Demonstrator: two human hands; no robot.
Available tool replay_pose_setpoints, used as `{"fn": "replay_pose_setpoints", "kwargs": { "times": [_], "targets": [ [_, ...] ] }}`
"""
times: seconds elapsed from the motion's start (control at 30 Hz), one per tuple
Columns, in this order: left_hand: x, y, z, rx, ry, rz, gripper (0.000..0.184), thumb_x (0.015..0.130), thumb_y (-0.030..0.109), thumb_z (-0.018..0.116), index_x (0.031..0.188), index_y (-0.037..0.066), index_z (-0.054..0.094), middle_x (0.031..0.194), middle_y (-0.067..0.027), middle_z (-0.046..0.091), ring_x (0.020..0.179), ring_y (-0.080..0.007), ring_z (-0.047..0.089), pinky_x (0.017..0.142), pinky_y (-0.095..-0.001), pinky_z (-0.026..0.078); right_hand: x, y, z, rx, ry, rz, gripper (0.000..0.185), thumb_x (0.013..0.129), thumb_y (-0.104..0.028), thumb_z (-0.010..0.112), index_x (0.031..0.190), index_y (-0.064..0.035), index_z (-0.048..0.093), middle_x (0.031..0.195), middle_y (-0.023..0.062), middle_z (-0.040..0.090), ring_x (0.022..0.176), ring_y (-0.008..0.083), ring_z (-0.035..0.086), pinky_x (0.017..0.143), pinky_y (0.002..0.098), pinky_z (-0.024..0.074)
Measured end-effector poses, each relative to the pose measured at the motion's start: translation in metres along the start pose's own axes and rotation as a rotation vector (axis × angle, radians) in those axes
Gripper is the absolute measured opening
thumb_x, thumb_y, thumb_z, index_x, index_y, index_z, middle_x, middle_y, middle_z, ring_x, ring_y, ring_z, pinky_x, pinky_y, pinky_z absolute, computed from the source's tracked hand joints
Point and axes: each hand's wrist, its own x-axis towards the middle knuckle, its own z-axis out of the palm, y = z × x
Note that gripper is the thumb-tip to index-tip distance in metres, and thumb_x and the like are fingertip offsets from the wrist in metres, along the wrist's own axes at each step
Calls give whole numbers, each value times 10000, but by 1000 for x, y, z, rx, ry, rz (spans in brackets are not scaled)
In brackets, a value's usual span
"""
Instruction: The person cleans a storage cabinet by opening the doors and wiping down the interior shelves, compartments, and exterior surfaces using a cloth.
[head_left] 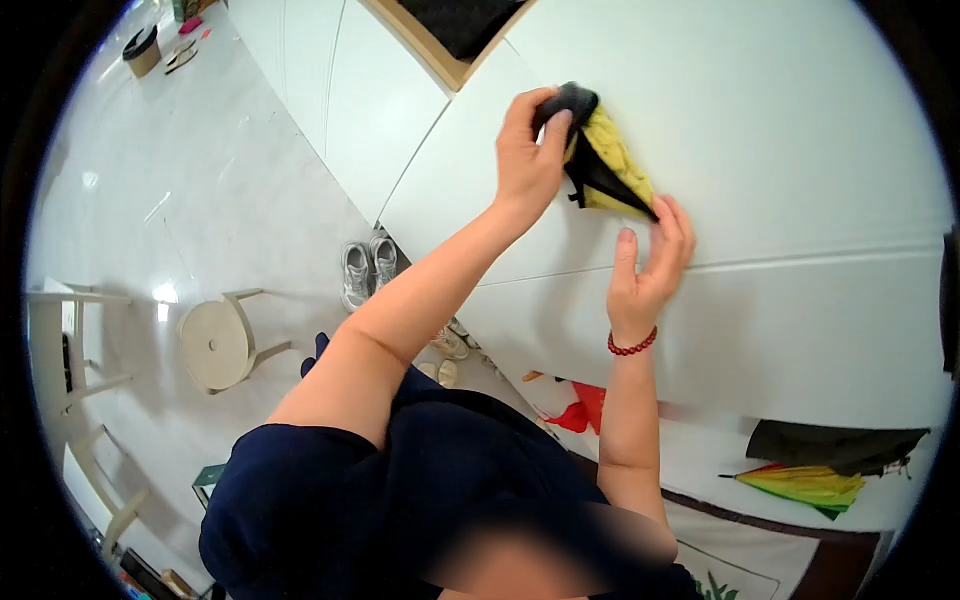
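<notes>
A small folded yellow and black cloth item (617,160), perhaps a folded umbrella, is held up in front of a white surface. My left hand (530,150) grips its dark end between thumb and fingers. At the opposite, pointed end, my right hand (655,262), with a red bead bracelet (632,343) at the wrist, has its thumb apart and its fingertips touching the black tip.
Grey shoes (356,275) stand on the floor beside the white surface (790,140). A round stool (217,345) and a bin (142,52) are at the left. A wood-framed dark opening (460,25) is at the top. Another yellow-green umbrella (805,487) lies at the lower right.
</notes>
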Motion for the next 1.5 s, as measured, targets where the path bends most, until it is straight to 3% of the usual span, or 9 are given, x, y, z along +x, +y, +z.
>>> {"fn": "replay_pose_setpoints", "kwargs": {
  "times": [0.2,0.33,0.4,0.47,0.73,0.93,1.2,1.33,1.5],
  "targets": [
    [-12,-112,4,862,-106,471,734,824,117,563,1453,-39,218,1528,-202,237,1430,-351,215,1145,-542,96,0,21,12,-184,-124,-51,354,855,-82,589,1202,-14,562,1315,175,466,1225,316,435,1039,421,343],
    [31,-145,-44,843,214,55,569,916,222,508,1395,-26,328,1415,-184,400,1344,-301,361,1123,-477,217,-8,30,17,-180,-159,-25,347,833,-61,599,1176,-18,573,1286,169,489,1196,320,470,1016,425,373],
    [34,-190,-92,-659,532,-468,389,972,326,456,1221,28,485,1182,-116,548,1135,-231,513,987,-402,392,-14,35,16,-209,-170,-38,346,819,-48,602,1164,-22,583,1275,165,497,1179,318,484,1002,420,389],
    [10,-212,-115,-787,689,-509,302,985,391,433,1010,114,549,927,-39,571,847,-173,565,777,-331,469,-17,41,15,-219,-179,-63,347,807,-40,604,1154,-25,592,1267,161,504,1168,314,492,990,414,402],
    [0,-169,-71,671,209,137,565,871,56,471,1424,23,367,1487,-178,366,1410,-344,264,1143,-391,204,-22,49,11,-232,-229,-78,362,797,-23,595,1159,-14,590,1279,148,489,1176,300,482,999,411,395],
    [0,-186,-136,550,250,-483,398,878,0,401,1258,40,510,1117,-198,627,1030,-376,592,867,-401,460,-23,48,10,-236,-224,-114,378,778,-24,597,1156,-17,598,1265,150,496,1165,299,487,993,412,396],
    [11,-152,-84,798,64,358,471,822,-38,486,1293,-13,481,1355,-215,483,1259,-389,449,1065,-431,339,-22,42,12,-234,-215,-68,370,770,-50,611,1139,-28,619,1255,144,505,1161,304,488,989,418,400],
    [15,-172,-126,432,249,-612,362,926,74,391,1270,-15,464,1240,-219,562,1149,-378,529,957,-407,424,-20,35,13,-201,-199,-14,373,760,-59,621,1132,-30,623,1252,143,509,1151,307,496,988,416,402],
    [49,-158,-55,637,179,165,638,811,45,466,1432,16,324,1470,-233,347,1368,-430,285,1121,-518,205,-28,39,4,-254,-184,12,346,769,-42,593,1113,-17,620,1244,151,518,1142,313,503,976,411,410]
  ]
}}
